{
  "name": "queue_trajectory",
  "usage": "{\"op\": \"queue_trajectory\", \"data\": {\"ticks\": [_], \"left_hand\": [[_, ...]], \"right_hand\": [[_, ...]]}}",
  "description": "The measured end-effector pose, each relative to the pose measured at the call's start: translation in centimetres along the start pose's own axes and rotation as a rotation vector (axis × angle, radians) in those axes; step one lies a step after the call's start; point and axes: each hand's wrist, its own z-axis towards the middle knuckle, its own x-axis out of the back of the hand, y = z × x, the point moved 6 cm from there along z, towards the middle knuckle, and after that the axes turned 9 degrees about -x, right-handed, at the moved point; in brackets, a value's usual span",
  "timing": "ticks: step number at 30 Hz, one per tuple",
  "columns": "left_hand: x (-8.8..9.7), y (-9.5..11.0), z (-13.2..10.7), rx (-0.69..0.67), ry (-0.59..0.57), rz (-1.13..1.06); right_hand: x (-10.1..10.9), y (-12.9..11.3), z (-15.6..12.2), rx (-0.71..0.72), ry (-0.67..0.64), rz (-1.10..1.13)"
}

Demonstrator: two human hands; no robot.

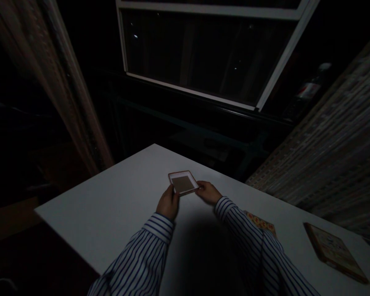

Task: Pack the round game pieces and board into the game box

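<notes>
Two hands holding a shallow tray above a white surface, in dim light. The shallow tray [184,183], a four-sided piece with an orange-brown rim, white inner walls and a grey-brown floor, lies toward the far edge of the white surface [107,213], its open side facing the wearer; given the darkness, it may equally be a box lid. The left hand [168,203] has its grip closed on the near left corner, and the right hand [209,193] has its grip closed on the right-hand corner. Both wrists emerge from blue-and-white striped sleeves [135,255]. Beside the right sleeve, and partly hidden by it, is a yellow card with round red-marked discs [260,222]. Farther right lies a flat brown box [337,251] with a pictured top. Beyond the surface stand a dark window [203,53] in a white frame, a white-capped bottle [308,90], a left curtain [64,86] and a right curtain [329,144].
</notes>
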Motion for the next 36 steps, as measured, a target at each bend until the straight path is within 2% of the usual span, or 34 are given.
{"op": "queue_trajectory", "data": {"ticks": [4, 6, 11, 17, 20, 24, 27, 31, 36], "left_hand": [[0.4, -0.2, -0.2, 0.032, 0.085, -0.187], [0.6, -0.4, -0.3, 0.068, 0.121, -0.272], [0.5, -0.5, -0.2, 0.152, 0.126, -0.449], [0.0, -0.2, -0.1, 0.233, 0.169, -0.737], [0.0, -0.4, -0.1, 0.27, 0.203, -0.811], [-0.2, -0.7, -0.1, 0.265, 0.206, -0.85], [-0.8, -0.9, -0.3, 0.324, 0.213, -0.987], [-1.5, -0.4, -0.5, 0.369, 0.141, -1.148], [-1.2, 0.3, -0.5, 0.379, 0.096, -1.16]], "right_hand": [[0.1, 0.2, 0.0, -0.008, -0.011, 0.107], [0.3, 0.5, 0.1, -0.034, 0.023, 0.193], [1.1, 1.3, 0.5, -0.092, 0.138, 0.321], [1.7, 1.1, -0.1, -0.163, 0.178, 0.451], [2.1, 0.8, -0.6, -0.186, 0.194, 0.5], [2.7, 0.6, -1.3, -0.214, 0.207, 0.535], [3.2, 0.4, -1.8, -0.225, 0.211, 0.545], [3.8, -0.1, -2.7, -0.234, 0.208, 0.544], [4.4, -0.6, -3.8, -0.223, 0.201, 0.529]]}}
